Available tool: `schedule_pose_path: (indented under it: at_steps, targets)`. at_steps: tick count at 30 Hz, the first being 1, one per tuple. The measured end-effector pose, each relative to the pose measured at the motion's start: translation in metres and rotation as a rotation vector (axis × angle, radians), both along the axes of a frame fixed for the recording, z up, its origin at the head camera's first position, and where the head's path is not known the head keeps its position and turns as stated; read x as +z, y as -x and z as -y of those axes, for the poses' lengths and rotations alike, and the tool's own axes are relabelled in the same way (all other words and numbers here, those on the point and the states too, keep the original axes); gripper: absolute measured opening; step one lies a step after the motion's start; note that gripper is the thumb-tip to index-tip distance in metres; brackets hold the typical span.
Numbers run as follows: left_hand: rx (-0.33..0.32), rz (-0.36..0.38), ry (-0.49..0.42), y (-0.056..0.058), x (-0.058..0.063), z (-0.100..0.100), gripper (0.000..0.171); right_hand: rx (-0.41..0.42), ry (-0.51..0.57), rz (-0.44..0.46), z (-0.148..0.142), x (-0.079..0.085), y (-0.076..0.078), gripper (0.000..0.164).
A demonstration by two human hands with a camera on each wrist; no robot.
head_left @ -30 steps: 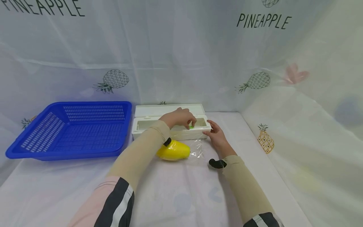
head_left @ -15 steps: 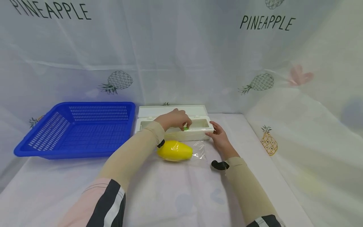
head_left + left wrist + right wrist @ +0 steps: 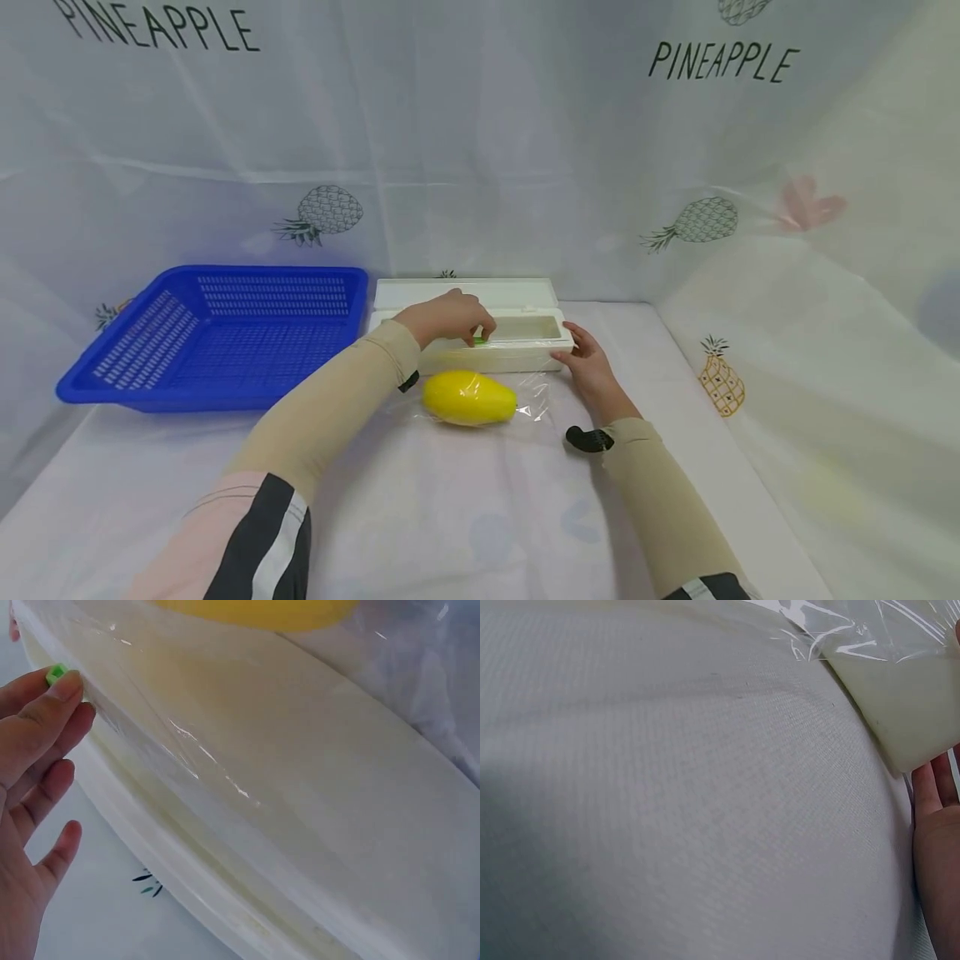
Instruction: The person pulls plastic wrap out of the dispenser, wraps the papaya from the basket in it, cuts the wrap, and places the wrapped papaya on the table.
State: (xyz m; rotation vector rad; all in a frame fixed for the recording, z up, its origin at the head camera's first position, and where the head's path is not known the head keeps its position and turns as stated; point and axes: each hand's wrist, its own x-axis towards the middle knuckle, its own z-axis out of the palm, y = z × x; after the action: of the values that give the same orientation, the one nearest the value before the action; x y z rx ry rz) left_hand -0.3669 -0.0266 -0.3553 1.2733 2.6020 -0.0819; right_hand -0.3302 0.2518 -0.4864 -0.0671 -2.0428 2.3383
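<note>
A long white cling film dispenser (image 3: 517,360) stands with its lid (image 3: 517,292) raised at the back. My left hand (image 3: 450,318) is over the box's front edge, pinching a small green slide cutter (image 3: 57,673) between thumb and fingers. My right hand (image 3: 592,371) grips the right end of the box, thumb at the front. Clear cling film (image 3: 534,400) hangs over the front wall and spreads onto the table. A yellow papaya-shaped fruit (image 3: 468,398) lies on its side in front of the box, with film around it.
A blue perforated plastic basket (image 3: 330,393) stands left of the dispenser. White cloth (image 3: 420,517) covers the table, and a pineapple-print curtain (image 3: 480,167) hangs behind and on the right.
My left hand has slid leftward along the dispenser's front edge with the green cutter. My right hand keeps its grip on the right end. The head view has turned slightly left.
</note>
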Motion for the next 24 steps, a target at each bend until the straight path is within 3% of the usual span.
schedule_pose_path:
  at_steps: [7,17,24]
  targets:
    - [0.007,0.038,-0.004,0.000,0.001,0.009,0.016,0.004,0.003,-0.003,-0.002,-0.001,0.000,0.065]
    - [0.050,0.117,0.005,0.003,0.007,0.039,0.016,0.000,-0.027,0.003,-0.002,-0.001,0.000,0.066]
    - [0.068,0.126,0.013,0.004,0.007,0.059,0.015,0.010,0.027,-0.018,0.000,-0.001,-0.001,0.064]
